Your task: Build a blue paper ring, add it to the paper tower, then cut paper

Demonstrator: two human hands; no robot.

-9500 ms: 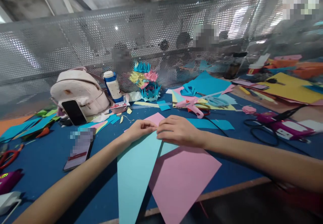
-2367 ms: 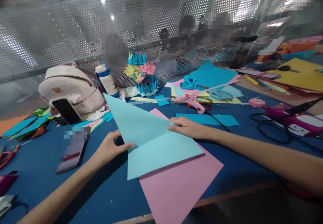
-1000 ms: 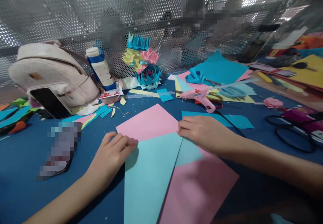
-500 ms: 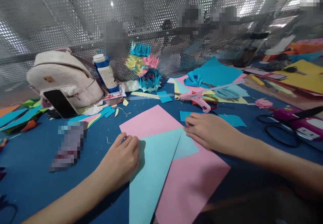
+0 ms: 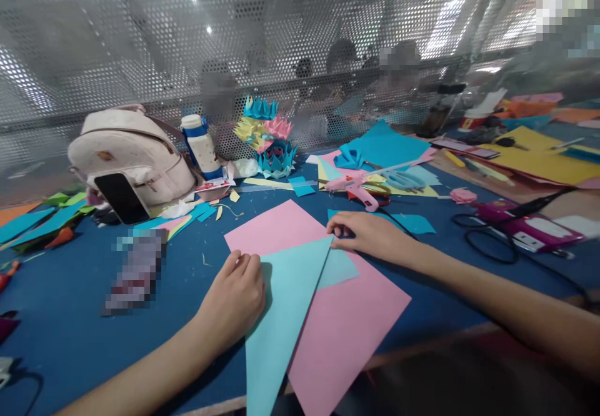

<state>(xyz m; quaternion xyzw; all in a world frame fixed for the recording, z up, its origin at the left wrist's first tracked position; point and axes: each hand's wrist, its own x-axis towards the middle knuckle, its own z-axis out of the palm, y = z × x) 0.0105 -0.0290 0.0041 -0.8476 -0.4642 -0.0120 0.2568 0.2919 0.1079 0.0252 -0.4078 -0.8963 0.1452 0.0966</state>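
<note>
A light blue sheet of paper, folded over on itself, lies on a pink sheet of paper. Its fold flap ends in a point at the upper right, and part of the under layer shows beyond the slanting edge. My left hand is curled closed at the left edge of the light blue paper; its thumb is hidden. With bent fingers, my right hand pinches the upper right corner of the flap. A blue paper strip lies just beyond my right hand.
Behind the papers lie a pink glue gun and light blue scissors. Paper flowers stand by a bottle and a white backpack with a phone against it. A purple device with a black cable sits right.
My right hand has shifted slightly left, its fingers now bent in a pinch at the flap's corner. My left hand keeps its place on the paper. The camera view has tilted and shifted a little.
</note>
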